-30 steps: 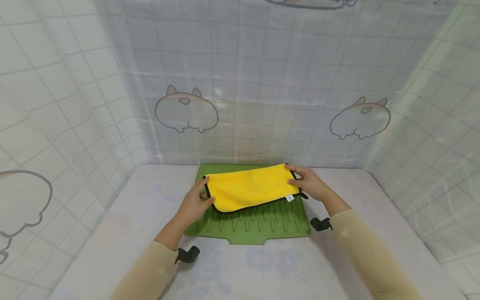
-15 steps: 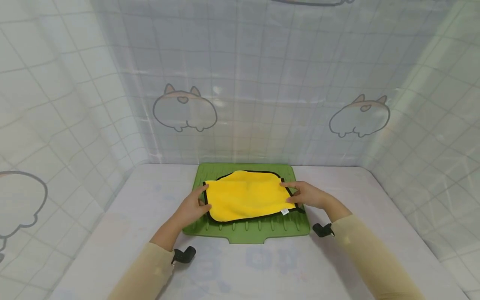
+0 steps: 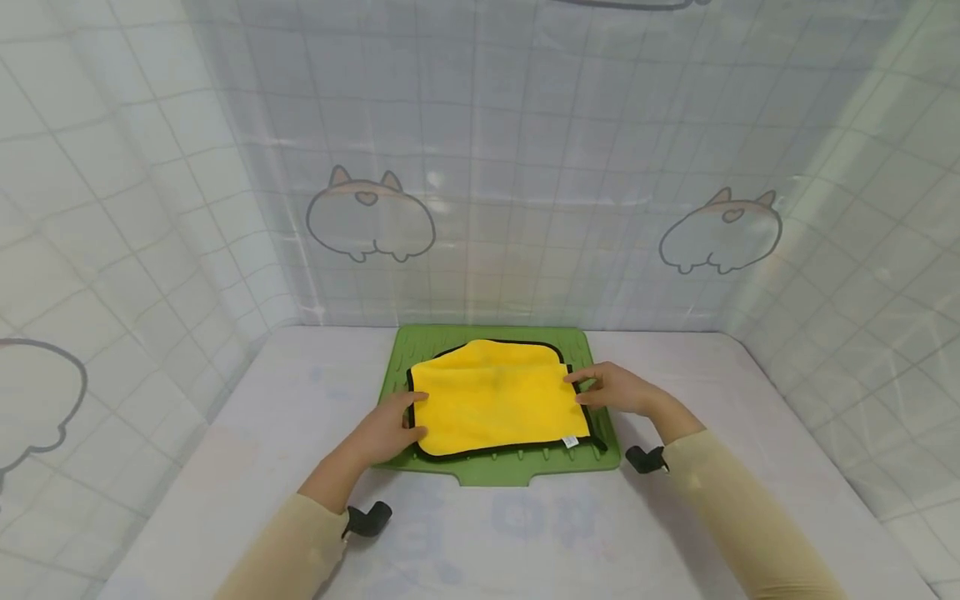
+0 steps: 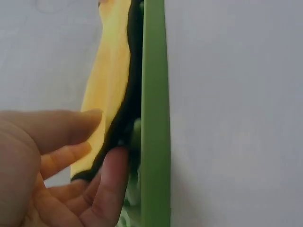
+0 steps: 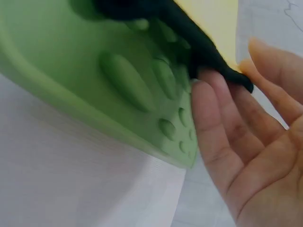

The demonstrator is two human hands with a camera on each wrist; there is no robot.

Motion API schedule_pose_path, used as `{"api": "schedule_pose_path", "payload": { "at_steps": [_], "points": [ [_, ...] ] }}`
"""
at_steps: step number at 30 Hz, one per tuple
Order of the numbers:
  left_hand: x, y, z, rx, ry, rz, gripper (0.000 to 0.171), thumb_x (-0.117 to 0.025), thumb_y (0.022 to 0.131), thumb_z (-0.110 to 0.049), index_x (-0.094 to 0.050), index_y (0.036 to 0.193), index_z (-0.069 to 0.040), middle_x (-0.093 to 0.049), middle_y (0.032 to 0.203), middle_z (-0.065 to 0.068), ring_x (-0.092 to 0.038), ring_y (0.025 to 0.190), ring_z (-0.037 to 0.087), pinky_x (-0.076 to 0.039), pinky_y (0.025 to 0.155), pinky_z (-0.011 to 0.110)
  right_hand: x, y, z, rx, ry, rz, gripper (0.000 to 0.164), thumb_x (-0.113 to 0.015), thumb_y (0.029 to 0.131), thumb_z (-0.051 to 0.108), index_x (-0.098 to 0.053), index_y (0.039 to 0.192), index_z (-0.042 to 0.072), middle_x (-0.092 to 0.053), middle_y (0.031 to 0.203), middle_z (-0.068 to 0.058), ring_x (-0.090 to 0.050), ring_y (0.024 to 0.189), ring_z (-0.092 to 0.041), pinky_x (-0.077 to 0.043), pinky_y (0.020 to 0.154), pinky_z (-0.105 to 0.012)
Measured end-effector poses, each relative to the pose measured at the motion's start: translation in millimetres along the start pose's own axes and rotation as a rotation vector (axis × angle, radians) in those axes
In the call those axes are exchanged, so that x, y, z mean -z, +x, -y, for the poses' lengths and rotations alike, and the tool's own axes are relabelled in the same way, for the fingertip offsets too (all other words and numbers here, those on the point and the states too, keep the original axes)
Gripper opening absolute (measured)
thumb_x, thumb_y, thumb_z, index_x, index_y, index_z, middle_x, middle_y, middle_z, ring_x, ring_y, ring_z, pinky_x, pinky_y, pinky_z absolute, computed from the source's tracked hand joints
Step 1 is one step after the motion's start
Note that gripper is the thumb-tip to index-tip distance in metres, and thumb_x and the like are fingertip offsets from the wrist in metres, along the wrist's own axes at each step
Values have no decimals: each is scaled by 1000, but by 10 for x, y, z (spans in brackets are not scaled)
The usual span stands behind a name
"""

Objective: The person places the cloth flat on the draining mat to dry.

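A yellow cleaning cloth [image 3: 495, 408] with black edging lies folded over on a green ribbed drying mat [image 3: 493, 477]. Its upper layer covers the front part, and a rounded yellow flap shows behind. My left hand [image 3: 384, 430] holds the cloth's left edge; in the left wrist view some fingers rest on the yellow face and others reach the black edging [image 4: 124, 101]. At the opposite edge my right hand [image 3: 621, 390] grips the cloth. In the right wrist view several fingers are beneath the dark edging [image 5: 203, 47], with the thumb side above it.
Beneath the mat is a pale patterned tabletop [image 3: 517, 554]. A tiled-print curtain [image 3: 540, 167] with cartoon animals stands behind, and similar sheets close in both sides. A small white tag [image 3: 571, 442] sits at the cloth's front right edge.
The cloth's upper layer has come down and toward me, exposing the rear flap. Both hands have lowered with its edges, the left a little nearer the front.
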State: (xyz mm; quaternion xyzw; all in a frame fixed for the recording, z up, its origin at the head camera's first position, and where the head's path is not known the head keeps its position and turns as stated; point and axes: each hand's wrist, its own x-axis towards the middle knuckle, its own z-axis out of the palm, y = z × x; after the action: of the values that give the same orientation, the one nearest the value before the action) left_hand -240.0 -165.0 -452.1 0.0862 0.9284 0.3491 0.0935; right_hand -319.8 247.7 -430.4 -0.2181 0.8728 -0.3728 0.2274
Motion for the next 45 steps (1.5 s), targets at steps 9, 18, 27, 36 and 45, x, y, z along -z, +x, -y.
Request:
{"api": "schedule_pose_path", "payload": {
  "at_steps": [9,18,27,36,45],
  "points": [
    [-45,-36,-73,46,-13,-17,30,-73,93,-13,-64,122,-11,-59,104,5,-50,75,21,-44,62,33,-74,27,29,1,-13,-58,37,-67,96,7,-64,133,6,-61,134,-18,-70,84,-19,-59,80,-38],
    [-17,20,12,51,-16,-90,44,-71,94,-12,-58,136,-8,-55,95,6,-49,73,20,-43,59,32,-139,1,-20,-79,-18,-67,48,-71,92,5,-61,138,12,-72,91,-3,-66,73,-21,-56,69,-34],
    [15,33,60,47,-14,-48,51,-70,94,-11,-54,143,-8,-56,122,12,-51,80,21,-45,62,32,-247,-140,-45,-78,-5,-41,51,-72,92,6,-58,141,13,-72,87,-3,-67,73,-20,-56,69,-34],
    [61,-23,77,74,-49,14,54,-73,92,-11,-54,143,-11,-56,106,10,-50,78,22,-44,59,33,-287,-161,-87,-47,23,-57,54,-72,92,5,-56,142,9,-72,89,-4,-69,75,-19,-58,70,-34],
    [20,-50,121,33,-18,16,55,-73,90,-7,-54,142,-5,-56,108,10,-49,73,20,-44,58,32,-325,-148,-107,-35,29,-72,53,-72,91,3,-57,141,8,-72,86,-4,-68,74,-20,-58,69,-35]
  ]
}}
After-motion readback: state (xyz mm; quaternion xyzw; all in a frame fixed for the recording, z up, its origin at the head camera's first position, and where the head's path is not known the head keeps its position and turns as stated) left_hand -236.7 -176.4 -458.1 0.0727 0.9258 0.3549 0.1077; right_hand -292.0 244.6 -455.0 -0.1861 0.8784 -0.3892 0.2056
